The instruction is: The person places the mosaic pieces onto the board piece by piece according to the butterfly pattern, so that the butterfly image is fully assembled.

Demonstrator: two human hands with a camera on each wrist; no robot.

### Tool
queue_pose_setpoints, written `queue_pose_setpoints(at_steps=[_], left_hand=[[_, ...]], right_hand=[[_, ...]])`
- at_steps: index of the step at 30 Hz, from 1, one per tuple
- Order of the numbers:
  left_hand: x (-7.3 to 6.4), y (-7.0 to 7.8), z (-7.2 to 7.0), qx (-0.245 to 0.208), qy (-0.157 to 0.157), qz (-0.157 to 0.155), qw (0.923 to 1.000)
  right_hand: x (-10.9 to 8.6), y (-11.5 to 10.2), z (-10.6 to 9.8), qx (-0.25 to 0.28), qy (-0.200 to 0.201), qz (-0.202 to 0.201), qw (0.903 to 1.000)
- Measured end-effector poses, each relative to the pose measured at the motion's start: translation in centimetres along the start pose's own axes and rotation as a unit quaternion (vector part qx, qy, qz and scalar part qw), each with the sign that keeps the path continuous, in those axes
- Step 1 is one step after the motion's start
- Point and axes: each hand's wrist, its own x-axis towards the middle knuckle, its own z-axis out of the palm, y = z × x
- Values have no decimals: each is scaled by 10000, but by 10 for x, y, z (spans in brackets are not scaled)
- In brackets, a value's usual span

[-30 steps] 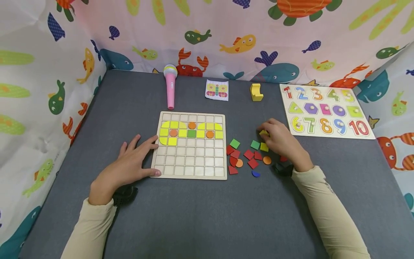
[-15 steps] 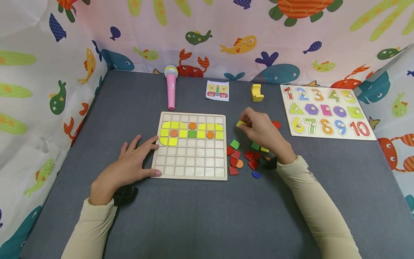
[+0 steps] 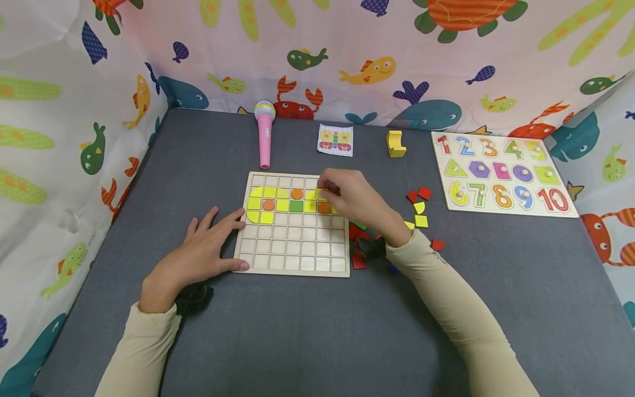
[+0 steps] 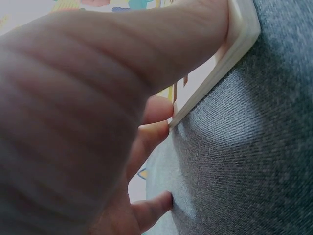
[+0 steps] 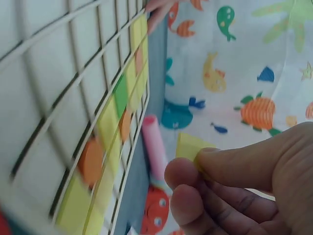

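Presently: yellow piece (image 5: 187, 146), one, pinched in my right hand (image 3: 358, 198), thumb against fingers, over the upper right of the grid board (image 3: 280, 246); best lowered flat, I judge, edges squared to a cell. Left hand (image 3: 198, 256): fingers spread, touching the board's left edge. Change: right hand, earlier over the tabletop (image 3: 297, 336), now over the board.

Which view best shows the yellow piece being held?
The right wrist view: the yellow piece looms large, partly covered, pinched by the right hand. The head view shows it small against the board; the left wrist view doesn't show it.
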Motion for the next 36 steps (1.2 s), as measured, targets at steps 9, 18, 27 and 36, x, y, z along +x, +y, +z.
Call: queue_pose_setpoints(at_steps=[9, 18, 27, 36], left_hand=[[0, 0, 1, -32, -19, 23, 10000], [1, -1, 1, -11, -13, 48, 10000], [1, -3, 2, 13, 21, 93, 10000], [0, -2, 0, -6, 30, 96, 9999]], right_hand=[[23, -20, 29, 48, -504, -26, 9987], [37, -25, 52, -82, -1037, -139, 9945], [39, -29, 65, -144, -1351, -14, 9907], [38, -31, 70, -702, -1376, -147, 9879]])
